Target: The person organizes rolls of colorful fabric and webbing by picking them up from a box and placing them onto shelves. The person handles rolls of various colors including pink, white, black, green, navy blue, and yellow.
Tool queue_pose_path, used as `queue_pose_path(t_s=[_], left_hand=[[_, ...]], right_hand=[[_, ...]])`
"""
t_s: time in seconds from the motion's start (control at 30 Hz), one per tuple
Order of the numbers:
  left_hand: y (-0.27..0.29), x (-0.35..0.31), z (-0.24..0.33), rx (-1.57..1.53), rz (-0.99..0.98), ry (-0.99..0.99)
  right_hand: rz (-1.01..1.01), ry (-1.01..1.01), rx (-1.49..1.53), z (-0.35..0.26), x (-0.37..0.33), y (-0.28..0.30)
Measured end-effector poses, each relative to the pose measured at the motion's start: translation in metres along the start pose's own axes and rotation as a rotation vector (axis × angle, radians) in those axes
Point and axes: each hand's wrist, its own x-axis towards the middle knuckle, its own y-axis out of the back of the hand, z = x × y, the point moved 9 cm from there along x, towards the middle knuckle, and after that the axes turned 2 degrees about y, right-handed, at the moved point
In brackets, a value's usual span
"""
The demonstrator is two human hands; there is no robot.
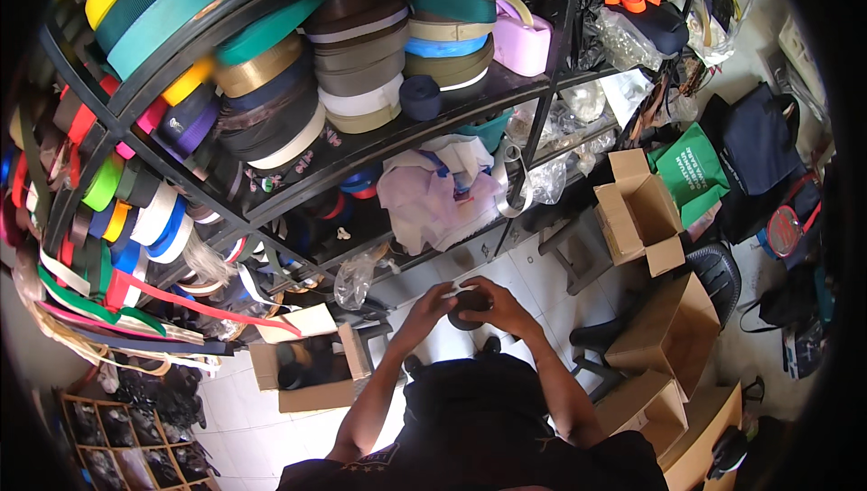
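In front of my body I hold a small dark roll [467, 315], which looks like wound strap or tape, between both hands. My left hand [430, 308] is closed on its left side, with thumb and fingers bent round the edge. From the other side my right hand [502, 305] curls over the roll's top and right edge. A small white strip [462, 289] shows between the fingertips at the top of the roll; which hand pinches it I cannot tell. Lower left of my hands, an open cardboard box [312, 398] contains dark rolls.
A black metal shelf [361, 143] full of webbing rolls [361, 66] spans the far side. A crumpled pale plastic bag [424, 193] lies on its lower level. On the right stand an open carton [637, 211], a larger cardboard box [668, 333] and a green bag [691, 170]. Red strap [199, 303] hangs out leftward.
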Motion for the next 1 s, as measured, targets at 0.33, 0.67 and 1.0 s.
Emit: queue_pose_path(t_s=[0.33, 0.67, 1.0], left_hand=[[-0.076, 0.014, 0.027, -0.589, -0.032, 0.22], [-0.085, 0.023, 0.045, -0.403, 0.184, 0.188], [-0.071, 0.041, 0.054, -0.805, 0.308, 0.233]], right_hand=[[0.34, 0.219, -0.01, -0.03, -0.025, 0.084], [0.499, 0.278, 0.025, -0.018, -0.034, 0.11], [0.508, 0.298, 0.175, -0.055, -0.009, 0.106]])
